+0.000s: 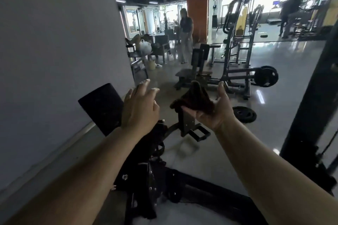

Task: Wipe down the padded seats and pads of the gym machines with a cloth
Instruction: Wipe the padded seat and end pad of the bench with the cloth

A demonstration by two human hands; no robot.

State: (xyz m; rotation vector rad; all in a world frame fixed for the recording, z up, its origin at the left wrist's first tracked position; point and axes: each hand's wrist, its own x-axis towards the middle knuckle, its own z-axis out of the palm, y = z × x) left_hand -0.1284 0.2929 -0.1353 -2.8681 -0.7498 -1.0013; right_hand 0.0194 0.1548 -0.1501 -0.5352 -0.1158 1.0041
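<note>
a person's right hand (213,109) cradles 1 dark cloth (193,99) in its upturned palm, fingers loosely curled under the bunched fabric, while the left hand (141,106) hovers palm down with fingers spread, holding nothing. the cloth looks light, soft and floppy, best gathered in the palm. 1 black pad (102,105) sits just left of the hands, and 1 padded seat machine (198,64) stands beyond on the gym floor.

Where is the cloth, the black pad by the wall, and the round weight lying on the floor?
cloth (193,99): head view, middle of the dark bunched fabric held in the right hand.
black pad (101,105): head view, centre of its padded face.
round weight (244,114): head view, top face of the plate on the floor.
</note>
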